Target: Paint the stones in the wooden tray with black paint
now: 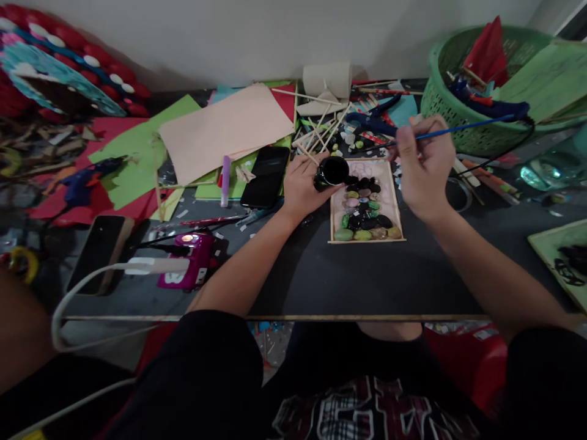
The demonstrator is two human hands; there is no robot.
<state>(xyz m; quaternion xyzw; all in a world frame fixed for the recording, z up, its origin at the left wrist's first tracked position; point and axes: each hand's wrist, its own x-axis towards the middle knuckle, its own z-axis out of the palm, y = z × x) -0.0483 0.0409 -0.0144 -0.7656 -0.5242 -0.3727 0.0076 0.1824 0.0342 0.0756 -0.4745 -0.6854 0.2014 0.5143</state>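
My left hand is closed around a small black pot at the top left corner of a pale board. Several painted stones, black, green and pink, lie on that board. My right hand pinches a thin blue paintbrush above the board's upper right part. The brush's tip points left toward the pot, and its handle runs off to the right.
Coloured paper sheets, a black phone, wooden sticks and a purple marker lie at the back. A green basket stands back right. A pink device with a white cable and another phone lie left.
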